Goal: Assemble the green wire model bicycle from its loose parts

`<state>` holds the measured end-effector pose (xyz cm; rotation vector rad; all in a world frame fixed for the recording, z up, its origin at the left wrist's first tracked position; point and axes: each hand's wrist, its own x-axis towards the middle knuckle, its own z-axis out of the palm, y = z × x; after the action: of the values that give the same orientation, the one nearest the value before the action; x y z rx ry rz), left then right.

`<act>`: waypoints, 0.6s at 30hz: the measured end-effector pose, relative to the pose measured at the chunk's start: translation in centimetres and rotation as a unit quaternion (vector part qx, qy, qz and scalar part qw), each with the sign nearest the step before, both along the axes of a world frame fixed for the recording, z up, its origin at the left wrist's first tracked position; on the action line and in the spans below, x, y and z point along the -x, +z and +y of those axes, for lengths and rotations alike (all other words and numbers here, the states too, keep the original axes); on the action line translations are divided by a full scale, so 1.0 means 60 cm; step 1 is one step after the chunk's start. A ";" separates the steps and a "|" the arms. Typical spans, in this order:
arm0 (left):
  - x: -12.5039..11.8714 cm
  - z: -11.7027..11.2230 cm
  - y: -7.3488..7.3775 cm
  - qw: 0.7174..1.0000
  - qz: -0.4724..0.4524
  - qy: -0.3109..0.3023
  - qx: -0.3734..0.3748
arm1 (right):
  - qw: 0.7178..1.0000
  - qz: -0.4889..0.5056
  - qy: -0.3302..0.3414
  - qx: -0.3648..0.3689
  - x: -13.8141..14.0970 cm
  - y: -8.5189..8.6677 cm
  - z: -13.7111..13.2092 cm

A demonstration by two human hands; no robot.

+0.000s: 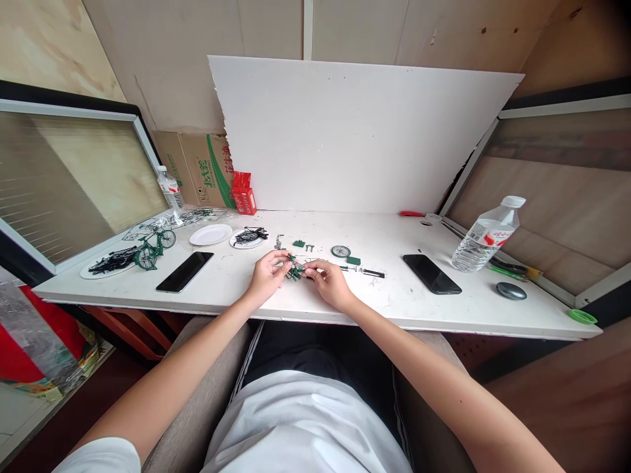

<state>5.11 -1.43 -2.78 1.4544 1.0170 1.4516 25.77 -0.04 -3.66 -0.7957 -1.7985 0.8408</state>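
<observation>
Both hands meet over the front middle of the white table. Between them is a partly built green model bicycle (296, 270). My left hand (269, 272) pinches it from the left side. My right hand (329, 282) has its thumb and forefinger closed at the right side of the model; fingers hide the exact contact. Just beyond lie a black spoked wheel (340, 251), a green piece (353, 261) and another small green part (298, 244). A thin black rod-like part (373, 272) rests right of my right hand.
A finished-looking green model bicycle (155, 246) stands at left, near plates (211, 234) and black parts (251, 235). Phones lie left (185, 272) and right (432, 274). A water bottle (488, 235) stands at right; a red box (244, 200) is at the back.
</observation>
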 end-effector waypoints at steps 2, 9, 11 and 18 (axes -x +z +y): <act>0.000 0.000 0.000 1.000 0.000 0.001 -0.002 | 1.000 -0.017 -0.009 -0.020 0.000 0.003 -0.002; 0.000 0.000 0.000 1.000 0.011 0.004 0.001 | 0.999 -0.036 -0.011 -0.029 -0.001 0.007 -0.007; 0.000 0.000 -0.001 1.000 0.014 0.001 0.000 | 0.999 -0.028 -0.009 -0.022 -0.001 0.006 -0.007; 0.000 -0.001 0.000 1.000 0.025 -0.004 -0.001 | 1.000 -0.013 -0.017 -0.019 0.000 0.007 -0.011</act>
<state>5.13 -1.52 -2.78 1.5016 1.0404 1.4170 25.77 -0.67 -3.26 -0.8148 -1.8130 0.7755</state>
